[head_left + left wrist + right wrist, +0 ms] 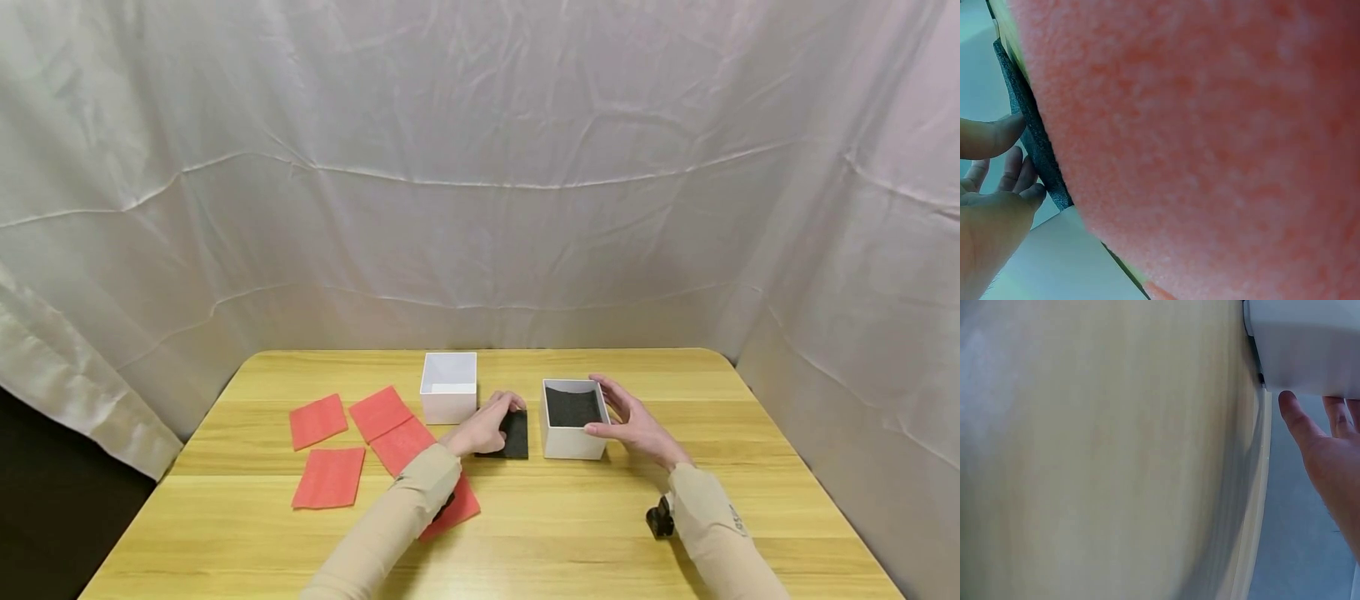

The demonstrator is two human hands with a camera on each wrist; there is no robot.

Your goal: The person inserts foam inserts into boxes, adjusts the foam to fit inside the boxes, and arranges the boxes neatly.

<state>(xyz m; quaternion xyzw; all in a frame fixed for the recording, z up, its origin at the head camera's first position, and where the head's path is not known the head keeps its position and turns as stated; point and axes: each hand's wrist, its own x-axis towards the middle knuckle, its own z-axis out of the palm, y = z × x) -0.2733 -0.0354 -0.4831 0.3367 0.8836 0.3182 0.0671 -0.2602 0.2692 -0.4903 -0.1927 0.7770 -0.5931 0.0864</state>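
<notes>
My left hand [486,427] reaches down over a black foam sheet [516,442] on the table, its thumb and curled fingertips on the sheet. In the left wrist view, the thumb and fingers of that hand meet the dark sheet [1038,144] seen nearly edge-on. To the right, my right hand [633,427] holds a white open box [573,443] by its right side, thumb near the front corner and fingers at the back. Black foam [573,408] fills the inside of this box. The right wrist view shows the thumb and fingertips against the white wall [1310,353].
A second white open box [448,408] stands behind my left hand. Several red foam sheets lie at the left, among them one at the back [318,421] and one nearer [328,478]. Another red sheet [457,510] is partly under my left forearm. A pale curtain [495,242] surrounds the table.
</notes>
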